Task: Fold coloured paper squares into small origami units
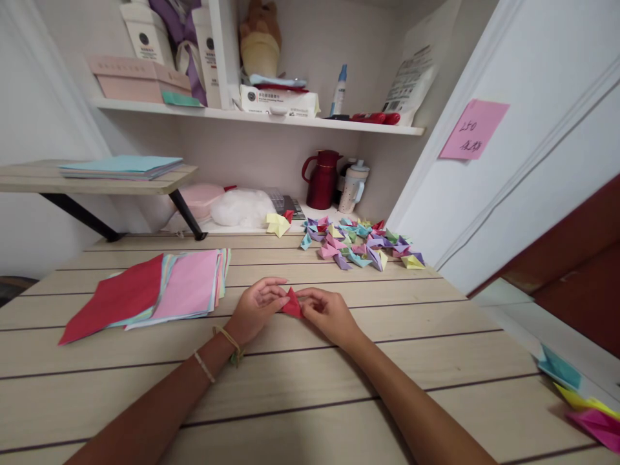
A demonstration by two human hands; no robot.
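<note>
A small piece of folded red paper (292, 304), pointed at the top, is held between both hands just above the table. My left hand (256, 310) pinches its left edge with thumb and fingers. At the lower right edge, my right hand (329, 314) grips it the same way, fingers curled. To the left lies a fanned stack of coloured paper, with a red sheet (119, 294) and a pink sheet (186, 284) on top. Beyond my hands, a heap of folded paper boats (358, 244) in several colours covers the back right of the table.
A yellow folded paper (278, 225) lies at the back. A raised wooden shelf (29, 175) bears blue paper (128, 164). A red jug (323, 181) and a pale tumbler (354, 187) stand under the wall shelf. More folded papers, one blue (559, 368), sit at the right edge.
</note>
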